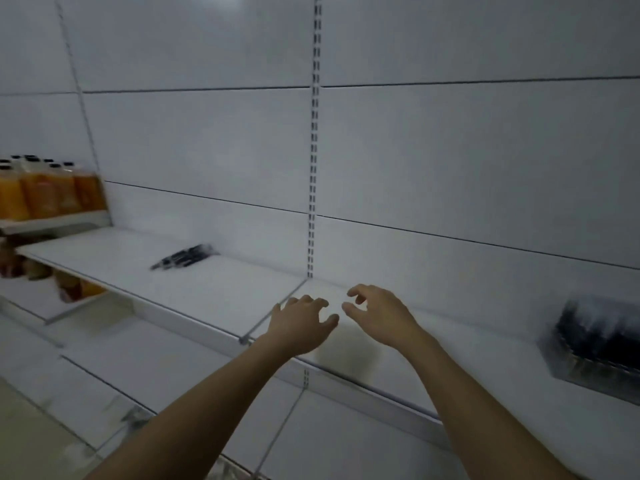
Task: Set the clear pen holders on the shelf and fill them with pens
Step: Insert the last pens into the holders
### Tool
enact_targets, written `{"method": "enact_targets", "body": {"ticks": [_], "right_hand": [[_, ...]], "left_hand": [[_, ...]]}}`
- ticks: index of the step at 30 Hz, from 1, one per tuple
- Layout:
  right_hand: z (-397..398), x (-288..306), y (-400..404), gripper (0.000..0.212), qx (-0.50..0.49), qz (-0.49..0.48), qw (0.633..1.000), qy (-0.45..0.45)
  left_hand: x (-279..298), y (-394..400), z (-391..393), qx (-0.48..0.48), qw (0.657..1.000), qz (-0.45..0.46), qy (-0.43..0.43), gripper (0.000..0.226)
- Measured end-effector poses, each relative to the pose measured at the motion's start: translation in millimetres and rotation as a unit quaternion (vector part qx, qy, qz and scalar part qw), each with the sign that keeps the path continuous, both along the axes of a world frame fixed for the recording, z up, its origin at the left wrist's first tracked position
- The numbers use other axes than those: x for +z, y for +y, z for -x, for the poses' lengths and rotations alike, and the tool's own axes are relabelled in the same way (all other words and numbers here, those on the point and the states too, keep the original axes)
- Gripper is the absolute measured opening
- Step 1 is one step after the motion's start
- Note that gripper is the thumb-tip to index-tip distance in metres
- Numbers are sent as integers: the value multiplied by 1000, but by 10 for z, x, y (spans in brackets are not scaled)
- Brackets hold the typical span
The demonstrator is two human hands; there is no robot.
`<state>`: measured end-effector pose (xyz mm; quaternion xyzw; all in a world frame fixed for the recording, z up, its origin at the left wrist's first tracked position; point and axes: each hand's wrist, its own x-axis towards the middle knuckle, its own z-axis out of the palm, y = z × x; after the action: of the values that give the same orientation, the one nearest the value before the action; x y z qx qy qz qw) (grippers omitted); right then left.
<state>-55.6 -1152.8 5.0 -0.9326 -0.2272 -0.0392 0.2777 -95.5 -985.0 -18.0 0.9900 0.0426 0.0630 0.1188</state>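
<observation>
A white shelf (pixel 194 292) runs across the view. A loose bunch of black pens (pixel 185 258) lies on its left section, near the back panel. At the far right stands a clear pen holder (pixel 592 355) packed with dark pens, blurred. My left hand (pixel 299 323) and my right hand (pixel 377 315) hover side by side over the shelf's middle, near the joint between two sections. Both have loosely spread, slightly curved fingers and hold nothing. No other holder shows.
Orange bottles (pixel 52 192) with dark caps stand on a higher shelf at far left. A slotted upright (pixel 313 150) runs up the white back panel. Lower white shelves (pixel 145 362) lie below, with the floor at bottom left.
</observation>
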Motion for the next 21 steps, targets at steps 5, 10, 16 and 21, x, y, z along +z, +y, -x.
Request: {"method": "enact_targets", "body": {"ticks": [5,10,16,21], "right_hand": [[-163,-31,1207,41,84,29,996,10],[-607,-163,2371,45,129,47,990,22],[-1459,-496,3718,54,122,92,988,3],[-1918,-821,4344,41,53,85,995,-24]], "left_hand": [[-25,1277,82,107,994,13,16,59],[-85,2448,-72,215,975,49,14,71],[-160,3609,-791,297,954,48,-8,85],[-199,4157,-1586,316,947,46,34,97]]}}
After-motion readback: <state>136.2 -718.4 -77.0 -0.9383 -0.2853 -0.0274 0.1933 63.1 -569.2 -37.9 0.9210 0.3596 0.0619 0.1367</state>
